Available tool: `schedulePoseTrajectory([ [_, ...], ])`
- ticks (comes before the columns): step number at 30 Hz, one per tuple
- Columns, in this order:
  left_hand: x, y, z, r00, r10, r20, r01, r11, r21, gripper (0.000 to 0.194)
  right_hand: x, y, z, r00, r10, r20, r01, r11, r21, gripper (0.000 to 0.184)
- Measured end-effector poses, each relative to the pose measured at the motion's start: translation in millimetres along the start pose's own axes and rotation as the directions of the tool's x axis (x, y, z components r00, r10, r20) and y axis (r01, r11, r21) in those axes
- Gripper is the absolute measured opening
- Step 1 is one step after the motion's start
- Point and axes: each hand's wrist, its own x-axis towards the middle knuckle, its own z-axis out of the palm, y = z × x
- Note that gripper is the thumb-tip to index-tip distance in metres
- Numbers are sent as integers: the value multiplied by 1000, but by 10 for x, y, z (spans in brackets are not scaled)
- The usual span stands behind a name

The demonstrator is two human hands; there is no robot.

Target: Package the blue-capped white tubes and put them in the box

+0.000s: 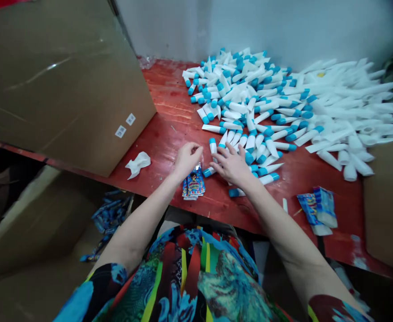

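Note:
My left hand (pixel 187 160) is above a small stack of blue printed packets (pixel 194 184), its fingers curled and drawn together near the thumb. What lies between those fingertips, if anything, is too small to make out. Fingers apart, my right hand (pixel 232 166) reaches over the near edge of a heap of white tubes with blue caps (pixel 246 85). A tube (pixel 213 146) stands out just beyond its fingertips, and another blue-capped tube (pixel 210 171) lies between my hands, beside the packets.
A large cardboard box (pixel 82 89) stands on the red table (pixel 164 96) at left. Crumpled white plastic (pixel 138 164) lies near it. White tubes without visible caps (pixel 347 103) are heaped at right, above blue wrappers (pixel 319 210) and a brown carton (pixel 387 201). Blue packets (pixel 111 214) fill a box below left.

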Motion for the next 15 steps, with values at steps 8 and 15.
schedulePoseTrajectory([
  [8, -863, -225, -344, 946, -323, -15, 317, 915, 250, 35, -284, 85, 37, 997, -42, 68, 47, 996, -81, 43],
  [15, -918, -158, -187, 902, -430, 29, 384, 831, 402, 33, -262, 28, 69, 992, -125, -22, 125, 992, -13, 29],
])
